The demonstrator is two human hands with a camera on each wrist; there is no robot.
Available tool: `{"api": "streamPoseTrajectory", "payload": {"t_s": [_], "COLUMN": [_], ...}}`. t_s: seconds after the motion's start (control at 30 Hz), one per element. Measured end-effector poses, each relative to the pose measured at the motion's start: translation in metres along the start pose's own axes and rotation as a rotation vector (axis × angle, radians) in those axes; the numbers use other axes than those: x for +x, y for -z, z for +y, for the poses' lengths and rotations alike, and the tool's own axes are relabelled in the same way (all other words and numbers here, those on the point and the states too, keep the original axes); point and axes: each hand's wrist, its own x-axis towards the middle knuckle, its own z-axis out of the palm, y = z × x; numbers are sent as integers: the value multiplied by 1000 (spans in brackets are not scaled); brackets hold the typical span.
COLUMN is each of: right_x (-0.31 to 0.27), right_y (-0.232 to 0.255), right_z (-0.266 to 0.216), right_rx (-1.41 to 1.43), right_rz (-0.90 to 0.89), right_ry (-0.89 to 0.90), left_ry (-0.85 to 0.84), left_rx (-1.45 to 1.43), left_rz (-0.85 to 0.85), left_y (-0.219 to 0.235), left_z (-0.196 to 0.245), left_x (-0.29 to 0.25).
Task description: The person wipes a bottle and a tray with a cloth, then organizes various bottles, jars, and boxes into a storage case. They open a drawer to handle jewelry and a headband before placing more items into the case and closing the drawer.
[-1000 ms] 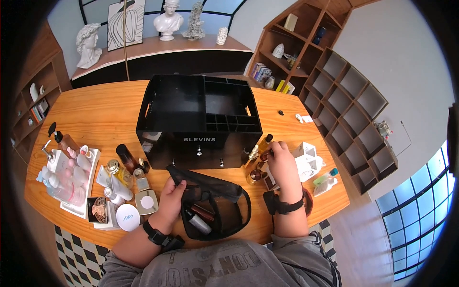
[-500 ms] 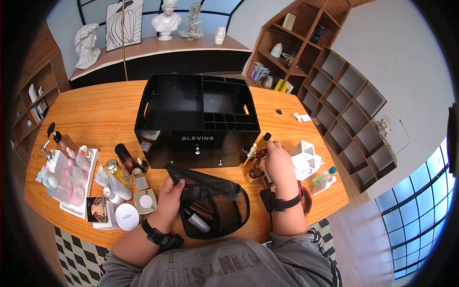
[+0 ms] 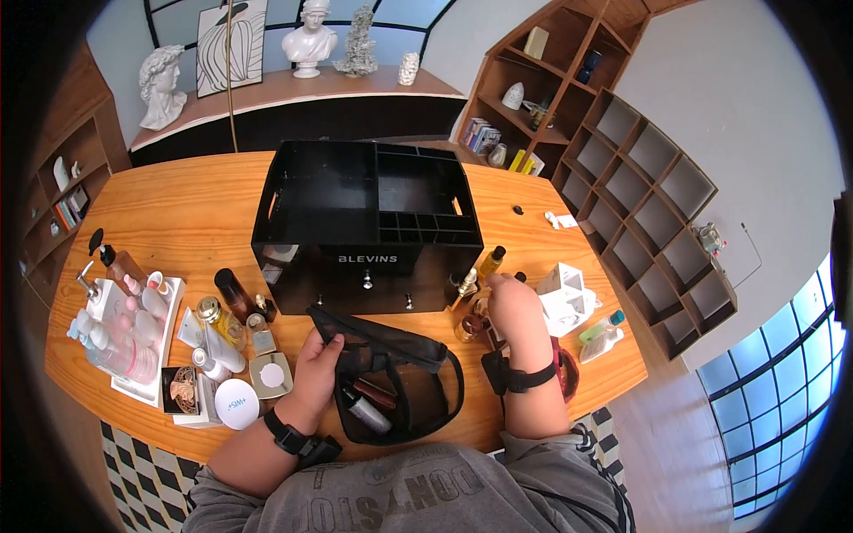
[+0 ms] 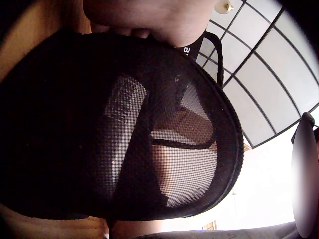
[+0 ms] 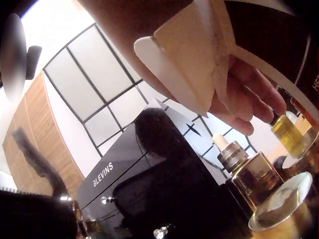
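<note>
My left hand (image 3: 315,373) grips the left edge of a black mesh bag (image 3: 455,391), thumb on top; the left wrist view shows the mesh (image 4: 194,169) close up. The bag is unzipped, and a grey tube (image 3: 369,414) and a reddish-brown item lie inside. My right hand (image 3: 520,311) is lowered among small bottles right of the black organizer (image 3: 302,282). In the right wrist view, its fingers (image 5: 244,102) bend near a yellow bottle (image 5: 289,135) and a dropper bottle (image 5: 255,177). Whether they hold anything cannot be told.
Bottles on a white tray (image 3: 174,311), a round white lid (image 3: 237,404) and jars stand at the left. A white holder (image 3: 562,289) and a green-capped bottle (image 3: 613,322) are at the right. A small black piece (image 3: 518,210) lies farther back.
My right hand has moved slightly down and toward me, and a yellow bottle behind it shows more fully. The left hand and the bag stay nearly still.
</note>
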Motion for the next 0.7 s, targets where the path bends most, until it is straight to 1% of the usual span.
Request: {"api": "streamPoseTrajectory", "payload": {"t_s": [0.23,0.33,0.43,0.53,0.57,0.7], "right_x": [4,11,28,38,42,39], "right_y": [3,14,14,18,13,-2], "right_z": [0,-6,-8,-24,-26,-28], "right_rx": [-10,-26,15,2,1,40], "right_rz": [-65,-98,-60,-114,-156,-185], "right_ry": [5,21,20,-83,-124,-81], "left_ry": [8,-8,-8,0,-4,-13], "left_rx": [12,12,8,5,21,43], "left_rz": [-6,-21,-25,-13,-9,-4], "left_y": [1,0,2,5,8,10], "left_z": [0,1,0,-7,-11,-14], "left_x": [0,0,-1,2,4,4]}}
